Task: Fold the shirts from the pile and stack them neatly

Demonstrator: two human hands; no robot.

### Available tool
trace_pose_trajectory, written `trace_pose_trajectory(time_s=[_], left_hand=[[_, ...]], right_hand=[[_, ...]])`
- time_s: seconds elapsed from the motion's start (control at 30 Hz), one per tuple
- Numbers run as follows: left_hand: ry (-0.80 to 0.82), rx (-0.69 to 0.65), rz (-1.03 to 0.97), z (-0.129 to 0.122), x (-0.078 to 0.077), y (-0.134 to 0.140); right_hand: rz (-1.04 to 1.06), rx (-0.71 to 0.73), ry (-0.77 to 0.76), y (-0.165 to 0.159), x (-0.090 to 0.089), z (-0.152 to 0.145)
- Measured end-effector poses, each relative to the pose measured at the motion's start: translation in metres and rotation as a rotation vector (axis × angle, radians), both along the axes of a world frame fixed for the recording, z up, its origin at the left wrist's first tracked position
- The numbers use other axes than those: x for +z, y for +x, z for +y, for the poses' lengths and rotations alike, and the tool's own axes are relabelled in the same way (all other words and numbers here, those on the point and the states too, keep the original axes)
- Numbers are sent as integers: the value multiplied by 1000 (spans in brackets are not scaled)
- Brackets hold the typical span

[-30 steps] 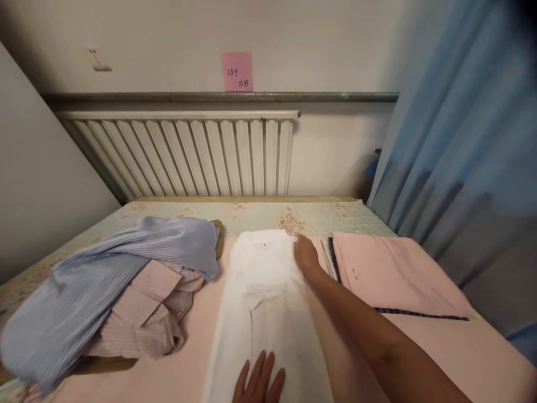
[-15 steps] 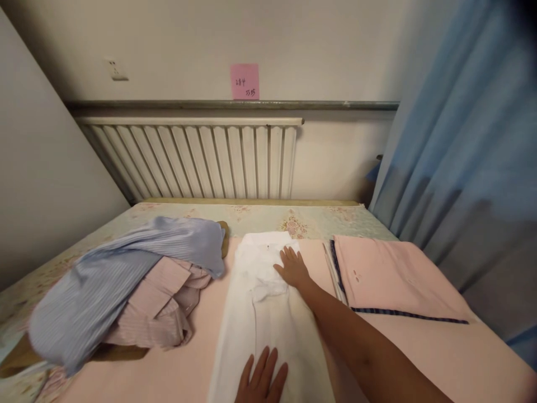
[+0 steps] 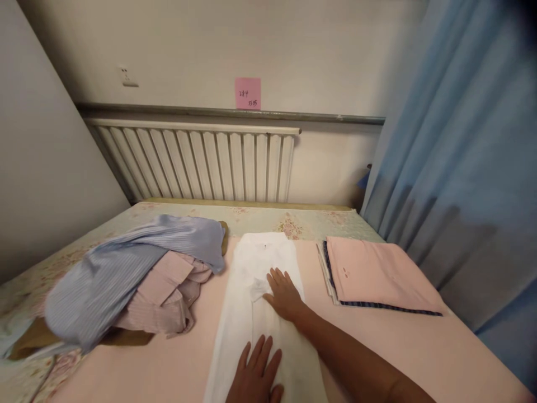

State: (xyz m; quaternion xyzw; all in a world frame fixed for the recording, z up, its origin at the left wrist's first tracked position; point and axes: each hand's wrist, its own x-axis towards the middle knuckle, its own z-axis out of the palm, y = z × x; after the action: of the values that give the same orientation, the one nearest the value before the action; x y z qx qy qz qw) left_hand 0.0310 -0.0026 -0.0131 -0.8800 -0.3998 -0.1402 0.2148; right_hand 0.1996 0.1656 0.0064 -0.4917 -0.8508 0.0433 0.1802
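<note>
While both hands lie flat with fingers spread, neither one grips anything: the right hand [image 3: 285,294] presses palm-down on the middle of the white shirt [image 3: 262,319], and the left hand [image 3: 255,378] rests open on the same shirt nearer the person, at the bottom of the view. The shirt is folded into a long narrow strip that runs from the person toward the radiator [image 3: 193,165], its collar end farthest away. It lies on a pink sheet [image 3: 419,358] spread over the bed [image 3: 251,215].

Bare sheet shows on both sides of the strip, narrow on the left and wider on the right near the person. The far end of the shirt stops short of the bed's far edge, where the flowered cover is bare.

Left of the shirt sits a loose heap: a blue shirt [image 3: 126,268] draped over a pink striped shirt [image 3: 168,299], the blue one's edge just beside the white collar. Right of it, apart from the strip, lies a folded pink stack [image 3: 377,274] with a dark trim. A blue curtain [image 3: 461,168] hangs along the bed's right side. A pink note [image 3: 247,93] is stuck on the wall above the radiator.
</note>
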Motion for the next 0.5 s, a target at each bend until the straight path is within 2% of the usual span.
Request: trace_pose_trajectory(time_s=[0.13,0.3,0.4,0.5], left_hand=[[-39,17,-25,-3,1,1],[-97,22,-112,-8,13,2],[-134,22,-155,-12,20,4],[-154,29,-164,-15,23,5]], right_hand=[[-11,-39,69,-8,-5,7],[-39,-35,-20,-7,10,12],[-36,28,-118,-3,19,-4],[-13,104,-123,2,21,-36]])
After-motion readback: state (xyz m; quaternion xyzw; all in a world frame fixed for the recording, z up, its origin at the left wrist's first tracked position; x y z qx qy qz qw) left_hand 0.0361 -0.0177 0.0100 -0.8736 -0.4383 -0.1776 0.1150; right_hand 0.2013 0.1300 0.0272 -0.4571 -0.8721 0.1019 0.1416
